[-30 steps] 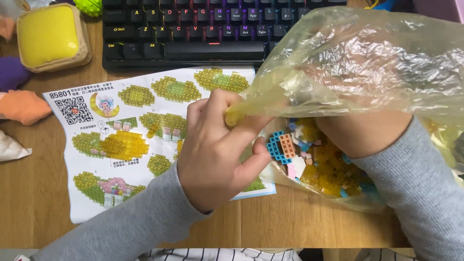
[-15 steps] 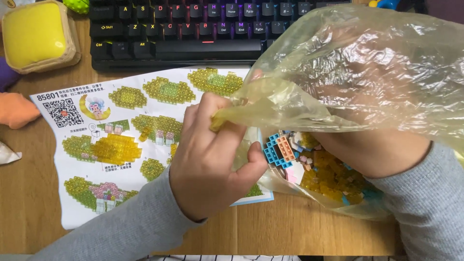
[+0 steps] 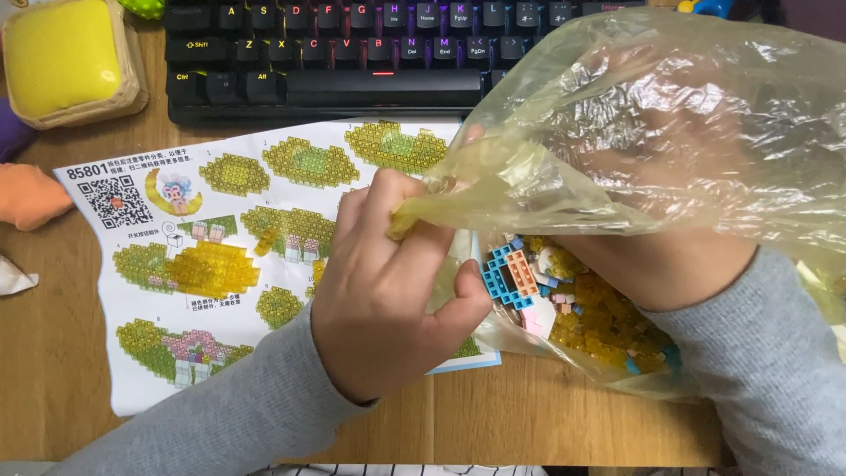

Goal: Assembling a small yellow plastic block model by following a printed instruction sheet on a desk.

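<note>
My left hand pinches the lower rim of a yellowish see-through plastic bag and holds it up over the desk. My right hand reaches into the bag; its fingers show only dimly through the crinkled film, so their grip is unclear. Several small building bricks, mostly clear yellow, lie in the bag's bottom. A flat blue-and-orange brick piece sits among them, just right of my left thumb. Both sleeves are grey.
A printed instruction sheet with pictures of yellow-green brick models lies under my left hand on the wooden desk. A black keyboard lies behind it. A yellow cushioned block and an orange object sit at the left.
My left hand has stayed clamped on the bag's rim and lifted it slightly. The right hand remains inside the bag. The view has drifted a little to the right.
</note>
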